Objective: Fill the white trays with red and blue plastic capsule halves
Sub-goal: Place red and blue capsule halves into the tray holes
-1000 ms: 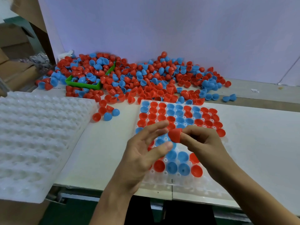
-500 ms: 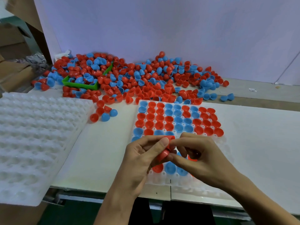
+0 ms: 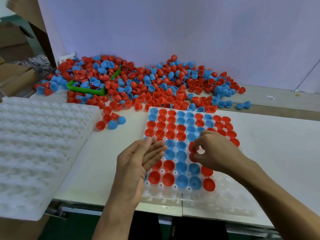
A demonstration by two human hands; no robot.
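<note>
Red capsule halves (image 3: 193, 154) are being pinched in the curled fingertips of the right hand (image 3: 213, 150), just above the middle rows of the white tray (image 3: 199, 196) lying on the bench (image 3: 103, 163); how many halves are being held cannot be told. The left hand (image 3: 138, 163) is being held flat and empty, fingers straight and together, over the tray's left edge, just beside the right hand but apart from it. The tray's far and middle pockets are being occupied by red and blue halves set dome-up, while its nearest rows are showing bare pockets. A second white tray (image 3: 38, 149) is lying at the left with no halves in it. A loose heap of halves (image 3: 155, 84) is being kept at the back of the bench against the wall, and a green bin (image 3: 90, 87) is sitting in that heap, holding red and blue halves too.
</note>
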